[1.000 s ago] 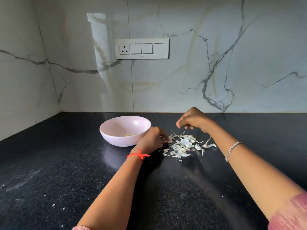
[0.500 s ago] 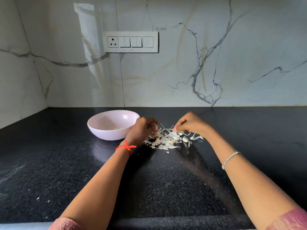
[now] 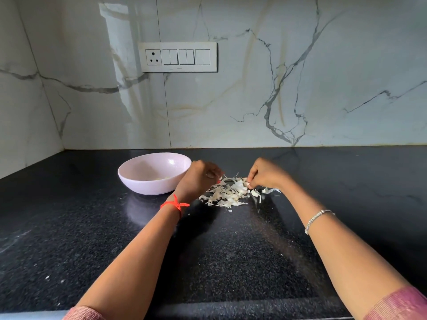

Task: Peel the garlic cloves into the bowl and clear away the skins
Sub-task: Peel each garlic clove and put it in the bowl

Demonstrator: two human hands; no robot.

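A pale pink bowl (image 3: 147, 174) stands on the black counter with a few peeled garlic cloves (image 3: 161, 178) inside. To its right lies a heap of white garlic skins (image 3: 227, 192). My left hand (image 3: 198, 179), with a red thread at the wrist, sits with curled fingers at the heap's left edge, fingertips touching the skins. My right hand (image 3: 265, 174) is at the heap's right edge, its curled fingers pinching skins there. What lies under either palm is hidden.
The black speckled counter (image 3: 231, 262) runs back to a marble wall with a switch panel (image 3: 178, 57). A side wall closes the corner at the left. Small white specks dot the counter at the front left.
Both hands have closed in on the skin heap from either side, the right hand dropping down onto it. The skins are bunched tighter. The camera view has shifted.
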